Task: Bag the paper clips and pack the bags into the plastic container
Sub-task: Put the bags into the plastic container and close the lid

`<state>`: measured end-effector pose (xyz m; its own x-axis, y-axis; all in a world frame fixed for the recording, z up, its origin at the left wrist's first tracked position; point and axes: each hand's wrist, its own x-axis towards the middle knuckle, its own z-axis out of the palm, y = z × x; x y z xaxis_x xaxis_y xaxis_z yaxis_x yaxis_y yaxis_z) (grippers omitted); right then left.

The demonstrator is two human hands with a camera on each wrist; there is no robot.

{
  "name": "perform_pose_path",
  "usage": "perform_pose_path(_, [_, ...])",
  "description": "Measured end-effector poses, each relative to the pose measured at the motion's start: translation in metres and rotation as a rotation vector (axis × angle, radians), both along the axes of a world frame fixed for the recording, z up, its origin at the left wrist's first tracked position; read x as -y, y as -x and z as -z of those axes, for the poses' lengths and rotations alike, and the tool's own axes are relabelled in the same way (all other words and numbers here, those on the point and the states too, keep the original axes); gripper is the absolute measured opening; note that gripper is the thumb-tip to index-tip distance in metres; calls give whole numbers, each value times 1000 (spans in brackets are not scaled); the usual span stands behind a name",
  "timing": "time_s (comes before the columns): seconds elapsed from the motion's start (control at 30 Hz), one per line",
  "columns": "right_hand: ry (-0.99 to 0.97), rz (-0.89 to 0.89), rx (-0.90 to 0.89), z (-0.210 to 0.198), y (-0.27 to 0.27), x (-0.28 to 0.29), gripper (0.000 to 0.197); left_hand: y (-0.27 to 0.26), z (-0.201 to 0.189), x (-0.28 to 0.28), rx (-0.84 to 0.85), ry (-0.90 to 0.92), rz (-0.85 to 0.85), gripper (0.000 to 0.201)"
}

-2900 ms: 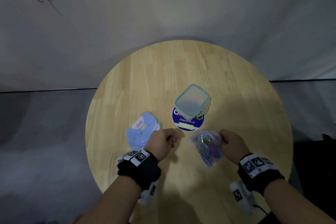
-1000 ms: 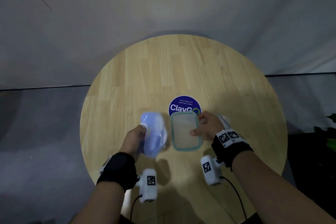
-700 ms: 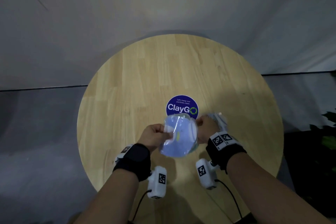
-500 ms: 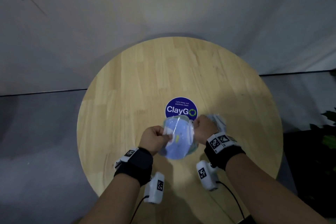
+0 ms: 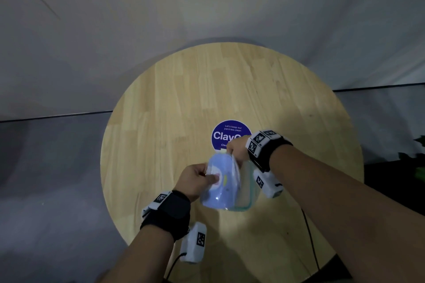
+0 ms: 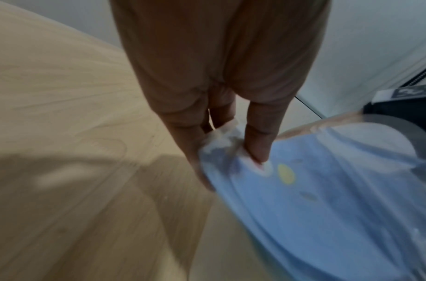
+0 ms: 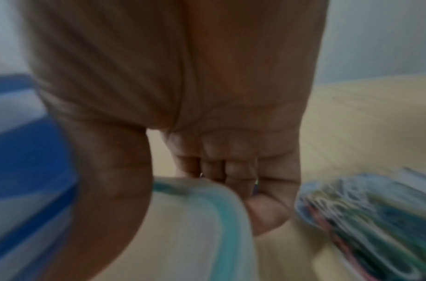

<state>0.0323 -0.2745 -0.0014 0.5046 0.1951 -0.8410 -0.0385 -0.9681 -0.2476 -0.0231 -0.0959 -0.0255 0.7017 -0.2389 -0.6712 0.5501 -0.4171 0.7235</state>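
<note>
A blue printed plastic bag (image 5: 219,187) hangs just above the clear, teal-rimmed plastic container (image 5: 250,193) near the table's front. My left hand (image 5: 195,180) pinches the bag's near edge between thumb and fingers (image 6: 260,144). My right hand (image 5: 236,150) has its fingers curled at the bag's far top edge and seems to grip it; that view is blurred. In the right wrist view the container's rim (image 7: 221,214) lies under the hand, and a clear bag full of coloured paper clips (image 7: 375,228) lies on the table to its right. The head view hides that bag under my right wrist.
The round wooden table (image 5: 184,103) bears a blue round ClayGo sticker (image 5: 224,135) just beyond my hands. Grey floor and a white draped wall surround the table. A cable (image 5: 310,236) runs over the table's front right.
My left hand picked the blue bag off the table, and both hands took hold of it over the container. My right hand has since moved away toward the sticker, stretching the bag.
</note>
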Motion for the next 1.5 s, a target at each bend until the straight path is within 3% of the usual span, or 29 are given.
perform_pose_path(0.07, [-22, -32, -2, 2, 1, 6, 21, 0, 2, 3, 6, 15, 43, 3])
perform_pose_path(0.13, [-72, 28, 26, 3, 3, 11, 11, -1, 2, 5, 13, 3, 66, 6])
perform_pose_path(0.27, [-205, 156, 146, 0, 14, 13, 17, -3, -1, 3, -41, 52, 4, 8])
perform_pose_path(0.37, [-453, 378, 292, -5, 33, 18, 32, -3, -7, -6, -134, 169, -113, 7])
perform_pose_path(0.43, [-471, 439, 400, -14, 46, 24, 38, -5, -9, -17, -196, 242, -197, 9])
perform_pose_path(0.53, [-508, 482, 374, -31, 72, 26, 42, -12, -16, -32, -208, 344, -275, 22])
perform_pose_path(0.6, [-573, 472, 358, -39, 94, 25, 38, -16, -24, -29, -131, 368, -278, 12])
perform_pose_path(0.67, [-614, 490, 360, -46, 115, 24, 29, -17, -30, -16, -8, 284, -233, 13])
perform_pose_path(0.77, [-741, 678, 254, -56, 141, 31, 25, -19, -29, 5, 130, 153, -147, 4])
perform_pose_path(0.97, [-881, 884, 143, -52, 160, 66, 28, 4, -15, 27, 121, 57, -63, 11])
perform_pose_path(1.1, [-856, 1017, 163, -42, 157, 78, 27, 26, -10, 34, 253, -154, 204, 17])
perform_pose_path(1.2, [-778, 1033, 133, -28, 158, 77, 24, 32, -14, 43, 416, -287, 421, 19])
perform_pose_path(1.33, [-658, 1004, 150, -5, 164, 64, 22, 26, -17, 60, 473, -406, 664, 19])
perform_pose_path(1.5, [-648, 946, 175, 3, 164, 60, 20, 15, -29, 60, 470, -360, 656, 17])
